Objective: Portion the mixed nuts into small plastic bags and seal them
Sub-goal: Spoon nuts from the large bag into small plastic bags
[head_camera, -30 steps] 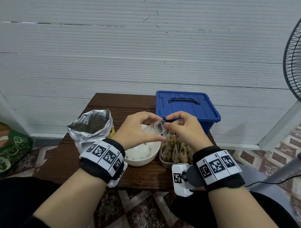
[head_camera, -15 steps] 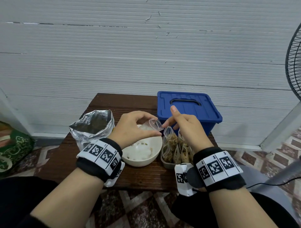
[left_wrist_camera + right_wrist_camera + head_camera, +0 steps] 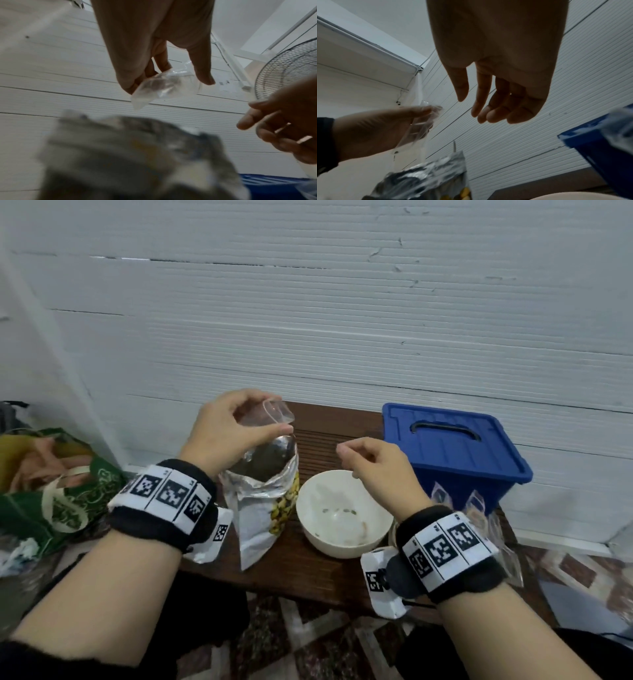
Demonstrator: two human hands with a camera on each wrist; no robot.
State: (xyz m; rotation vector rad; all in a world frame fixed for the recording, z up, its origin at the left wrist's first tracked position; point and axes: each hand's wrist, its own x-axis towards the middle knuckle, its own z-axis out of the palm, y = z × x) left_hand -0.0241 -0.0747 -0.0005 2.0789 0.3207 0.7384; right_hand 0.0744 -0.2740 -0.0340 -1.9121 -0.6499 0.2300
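- In the centre of the head view, the left hand (image 3: 226, 433) pinches a small clear plastic bag (image 3: 270, 419) by its open mouth, thumb on one side and fingers on the other, directly above the opening of the foil nut pouch (image 3: 263, 491).
- The right hand (image 3: 373, 470) hangs above the white bowl (image 3: 342, 515), a little right of centre; its fingers are loosely curled and hold nothing, as the right wrist view shows.
- I judge that the step in hand is the start of a new portion: the small bag looks empty and its mouth is round and open.
- The next move probably calls for nuts to go into this bag, from the pouch or from the bowl. The bowl has only a few pieces left at its bottom, so the pouch seems the likely source.
- The small bag is thin, soft and transparent film; it wrinkles easily and will need both hands to keep the mouth open.
- The pouch is crinkled silver foil inside, with yellow nuts printed on its outside, and it stands upright on the dark wooden table (image 3: 325, 573).
- The bowl is smooth, round and matte white.
- At the right of the frame, the filled small bags (image 3: 476, 505) stand just behind the right wrist, in front of a blue plastic box (image 3: 448, 453) with a handle recess in its lid.
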